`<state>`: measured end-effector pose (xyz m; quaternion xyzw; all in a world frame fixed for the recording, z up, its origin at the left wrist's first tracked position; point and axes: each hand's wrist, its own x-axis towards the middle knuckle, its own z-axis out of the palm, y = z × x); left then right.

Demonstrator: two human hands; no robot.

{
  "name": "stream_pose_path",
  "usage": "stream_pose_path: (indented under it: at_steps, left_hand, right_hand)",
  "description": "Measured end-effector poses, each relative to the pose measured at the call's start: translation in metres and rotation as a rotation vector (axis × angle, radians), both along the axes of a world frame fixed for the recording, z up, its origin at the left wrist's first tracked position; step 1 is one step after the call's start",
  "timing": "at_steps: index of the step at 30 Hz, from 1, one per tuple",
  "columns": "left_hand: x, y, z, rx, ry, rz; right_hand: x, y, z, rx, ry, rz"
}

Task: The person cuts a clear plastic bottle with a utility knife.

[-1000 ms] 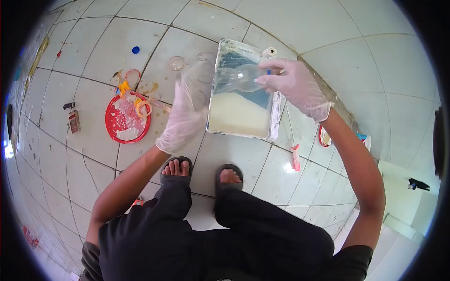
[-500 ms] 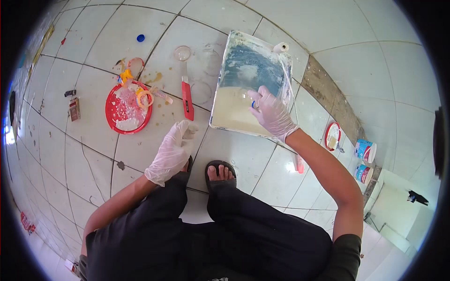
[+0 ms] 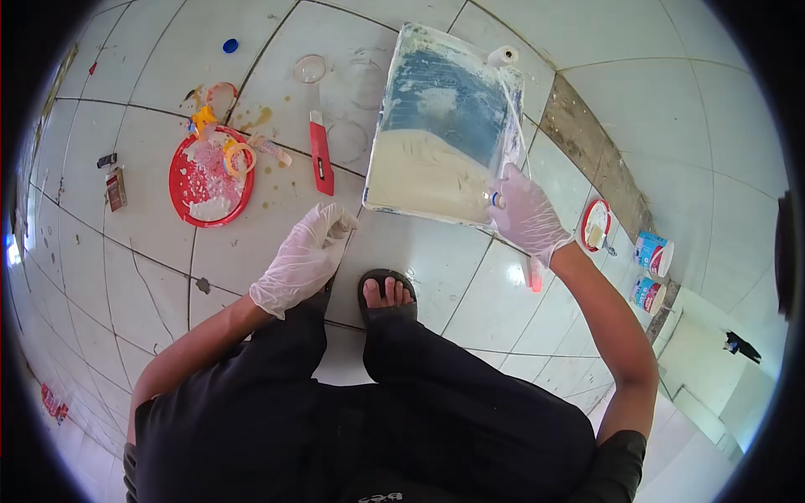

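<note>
Two gloved hands are at work around the paint tray [image 3: 436, 126] on the tiled floor: the right hand [image 3: 524, 216] is closed on the tray's near right corner, pinching something small with a blue tip, while the left hand [image 3: 303, 256] hangs loosely curled and empty, left of the tray's near edge. Judging by the pale paint pooled at the tray's near end, this looks like mixing or steadying, and any next move calls for a level, careful grip. What the right fingers hold is too small to tell, and the roller handle [image 3: 532, 272] below the tray is half hidden by the right forearm.
</note>
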<state>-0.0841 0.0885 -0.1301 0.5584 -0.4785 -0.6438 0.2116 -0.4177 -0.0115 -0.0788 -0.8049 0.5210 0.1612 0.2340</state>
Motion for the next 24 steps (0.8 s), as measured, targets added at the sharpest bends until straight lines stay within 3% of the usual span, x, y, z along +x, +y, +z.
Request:
stream_pose_path:
  at_steps: [9,16,24]
  left_hand:
    - [0.002,-0.001,0.004,-0.015,0.005,0.025]
    - [0.005,0.001,-0.006,-0.041,-0.014,0.035]
    - [0.005,0.001,-0.012,-0.104,-0.028,0.009]
  right_hand:
    - [0.061,-0.026,-0.032,0.010,-0.241,0.173]
    - [0.077,-0.039,-0.019,0.054,-0.434,-0.145]
    - [0.022,-0.024,-0.010,0.079,-0.249,0.015]
